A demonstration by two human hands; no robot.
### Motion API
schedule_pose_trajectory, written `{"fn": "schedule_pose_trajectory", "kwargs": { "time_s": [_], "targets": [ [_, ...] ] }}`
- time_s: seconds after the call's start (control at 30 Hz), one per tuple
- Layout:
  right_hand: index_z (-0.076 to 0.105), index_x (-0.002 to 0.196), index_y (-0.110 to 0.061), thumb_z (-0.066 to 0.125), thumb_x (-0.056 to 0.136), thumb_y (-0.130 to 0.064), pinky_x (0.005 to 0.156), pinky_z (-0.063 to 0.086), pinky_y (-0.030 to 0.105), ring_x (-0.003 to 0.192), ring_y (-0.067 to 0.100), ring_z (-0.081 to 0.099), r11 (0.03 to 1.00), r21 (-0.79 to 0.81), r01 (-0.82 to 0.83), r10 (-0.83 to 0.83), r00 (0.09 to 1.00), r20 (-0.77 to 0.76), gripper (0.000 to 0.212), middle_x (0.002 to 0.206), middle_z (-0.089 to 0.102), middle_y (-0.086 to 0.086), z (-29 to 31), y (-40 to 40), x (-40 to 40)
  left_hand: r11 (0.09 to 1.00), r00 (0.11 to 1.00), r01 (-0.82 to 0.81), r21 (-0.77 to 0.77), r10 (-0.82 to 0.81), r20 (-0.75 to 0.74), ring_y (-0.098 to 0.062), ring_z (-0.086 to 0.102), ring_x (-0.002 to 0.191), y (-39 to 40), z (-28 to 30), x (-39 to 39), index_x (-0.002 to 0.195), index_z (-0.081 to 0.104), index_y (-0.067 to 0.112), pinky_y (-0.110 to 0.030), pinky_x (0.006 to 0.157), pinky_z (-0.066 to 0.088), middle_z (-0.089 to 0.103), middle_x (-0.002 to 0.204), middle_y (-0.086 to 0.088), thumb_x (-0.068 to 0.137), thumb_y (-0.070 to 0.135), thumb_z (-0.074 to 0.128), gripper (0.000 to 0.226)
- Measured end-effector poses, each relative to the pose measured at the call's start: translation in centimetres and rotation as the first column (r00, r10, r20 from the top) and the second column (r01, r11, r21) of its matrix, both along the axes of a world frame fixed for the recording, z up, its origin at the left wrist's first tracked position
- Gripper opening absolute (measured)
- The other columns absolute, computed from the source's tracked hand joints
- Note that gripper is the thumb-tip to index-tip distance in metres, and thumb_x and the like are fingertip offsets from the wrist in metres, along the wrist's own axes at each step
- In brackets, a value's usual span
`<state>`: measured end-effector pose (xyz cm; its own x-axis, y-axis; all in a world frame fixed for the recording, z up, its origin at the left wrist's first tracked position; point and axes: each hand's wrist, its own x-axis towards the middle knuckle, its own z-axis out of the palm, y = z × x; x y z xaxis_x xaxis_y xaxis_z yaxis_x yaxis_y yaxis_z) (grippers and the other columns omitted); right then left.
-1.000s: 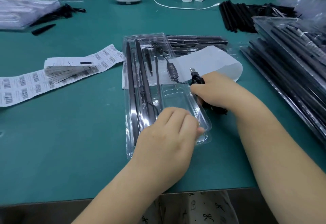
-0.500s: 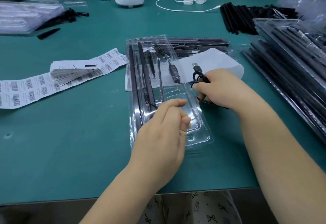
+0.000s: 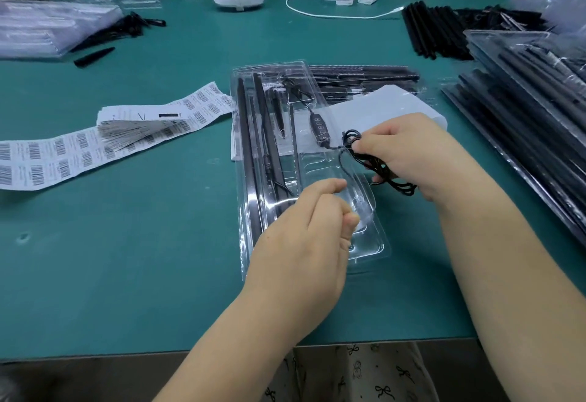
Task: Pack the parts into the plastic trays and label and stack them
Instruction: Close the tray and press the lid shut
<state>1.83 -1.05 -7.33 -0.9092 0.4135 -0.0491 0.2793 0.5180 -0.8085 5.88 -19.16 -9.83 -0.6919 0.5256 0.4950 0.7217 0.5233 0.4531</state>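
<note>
A clear plastic tray (image 3: 377, 243) lies lengthwise in the middle of the green table. Long black rods (image 3: 245, 148) fill its left slots, and an inline controller (image 3: 318, 126) sits in its middle. My right hand (image 3: 412, 154) grips a coiled black cable (image 3: 393, 181) at the tray's right edge; the cable runs on to the controller. Over the tray's near half hovers my left hand (image 3: 304, 237), fingers curled and thumb against the index finger, with nothing seen in it. A thin wire (image 3: 282, 187) leads under its fingers.
Barcode label sheets (image 3: 95, 148) lie fanned out at the left. A white sheet (image 3: 396, 107) and another filled tray (image 3: 364, 80) lie behind my right hand. Stacked filled trays (image 3: 523, 110) line the right side, loose black rods (image 3: 434, 30) beyond. Other people's hands work at the far edge.
My right hand has gathered the cable into a coil and shifted slightly right. My left hand lifted off the tray's near end and curled its fingers.
</note>
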Motion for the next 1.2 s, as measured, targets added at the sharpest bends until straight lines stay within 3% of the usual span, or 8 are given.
{"fn": "schedule_pose_trajectory", "kwargs": {
  "time_s": [0.23, 0.33, 0.43, 0.53, 0.8, 0.93, 1.07, 1.2],
  "targets": [
    [0.064, 0.093, -0.029, 0.074, 0.079, -0.025, 0.06, 0.047, 0.016, 0.069, 0.004, 0.065, 1.0, -0.01, -0.006, 0.006, 0.999, -0.036, 0.018, 0.079, 0.07, -0.005, 0.1, -1.1, 0.4, 1.0, 1.0, -0.017, 0.004, 0.017, 0.014, -0.022, 0.067, 0.083, 0.0, -0.2, -0.2, 0.08, 0.057, 0.007, -0.016, 0.057, 0.027, 0.065, 0.113, -0.009, 0.093, 0.02, 0.033, 0.03],
    [0.067, 0.069, -0.024, 0.071, 0.081, -0.029, 0.062, 0.046, 0.023, 0.069, 0.012, 0.061, 0.996, 0.062, 0.069, -0.063, 0.994, -0.087, 0.014, 0.076, 0.071, -0.001, -0.8, -2.1, 1.2, 0.999, 1.0, -0.017, 0.029, 0.016, 0.023, -0.024, 0.065, 0.074, 0.1, -0.2, -0.3, 0.081, 0.057, 0.006, -0.017, 0.058, 0.025, 0.065, 0.113, -0.01, 0.093, 0.02, 0.034, 0.03],
    [0.074, 0.08, -0.011, 0.065, 0.081, -0.02, 0.064, 0.048, 0.028, 0.071, 0.012, 0.06, 0.997, -0.042, 0.059, -0.061, 0.996, -0.061, 0.013, 0.087, 0.071, 0.012, -2.0, -3.1, 2.1, 0.999, 0.999, 0.003, 0.053, -0.005, 0.036, -0.027, 0.066, 0.085, 0.1, -0.2, -0.3, 0.082, 0.058, 0.005, -0.019, 0.061, 0.027, 0.065, 0.111, -0.01, 0.094, 0.02, 0.034, 0.031],
    [0.07, 0.084, -0.035, 0.067, 0.079, -0.018, 0.057, 0.043, 0.013, 0.063, 0.003, 0.056, 0.994, -0.094, 0.057, -0.066, 0.994, -0.089, 0.018, 0.075, 0.065, -0.012, -2.1, -3.1, 2.6, 0.998, 0.999, 0.022, 0.06, -0.025, 0.043, -0.029, 0.066, 0.088, 0.0, -0.3, -0.3, 0.083, 0.058, 0.004, -0.022, 0.06, 0.031, 0.065, 0.112, -0.011, 0.094, 0.021, 0.033, 0.032],
    [0.072, 0.091, -0.022, 0.059, 0.088, -0.044, 0.052, 0.025, 0.028, 0.079, 0.017, 0.044, 0.826, 0.546, 0.139, -0.118, 0.99, -0.074, 0.026, 0.08, 0.051, -0.004, -2.1, -4.7, 5.6, 0.996, 0.999, 0.039, 0.079, -0.039, 0.005, -0.029, 0.067, 0.096, 0.1, -0.4, -0.3, 0.083, 0.061, -0.002, -0.02, 0.073, 0.032, 0.067, 0.106, -0.017, 0.093, 0.017, 0.037, 0.032],
    [0.069, 0.092, -0.008, 0.052, 0.094, -0.025, 0.069, 0.027, 0.029, 0.092, 0.018, 0.039, 0.859, 0.512, 0.031, 0.07, 0.982, -0.176, 0.025, 0.092, 0.046, 0.001, -2.9, -5.6, 6.2, 0.997, 0.999, 0.039, 0.063, -0.041, 0.026, -0.029, 0.066, 0.095, 0.0, -0.4, -0.3, 0.085, 0.061, -0.001, -0.018, 0.071, 0.03, 0.066, 0.11, -0.017, 0.092, 0.014, 0.04, 0.027],
    [0.068, 0.11, -0.024, 0.059, 0.088, -0.018, 0.07, 0.038, 0.021, 0.082, 0.014, 0.052, 0.956, 0.286, 0.064, -0.016, 0.986, -0.166, 0.024, 0.08, 0.06, -0.007, -2.9, -5.2, 5.8, 0.999, 0.999, 0.042, 0.02, -0.042, 0.015, -0.029, 0.067, 0.091, 0.0, -0.4, -0.2, 0.084, 0.062, -0.001, -0.023, 0.07, 0.032, 0.066, 0.11, -0.016, 0.093, 0.019, 0.037, 0.032],
    [0.063, 0.066, -0.03, 0.072, 0.077, -0.023, 0.057, 0.04, 0.014, 0.063, 0.004, 0.055, 0.968, 0.169, 0.186, -0.16, 0.974, -0.16, 0.016, 0.062, 0.059, -0.018, -2.8, -4.6, 4.6, 0.999, 0.999, 0.045, 0.01, -0.045, 0.0, -0.03, 0.068, 0.089, 0.2, -0.3, -0.2, 0.084, 0.062, -0.001, -0.027, 0.07, 0.037, 0.067, 0.111, -0.017, 0.093, 0.021, 0.036, 0.035]
  ]
}}
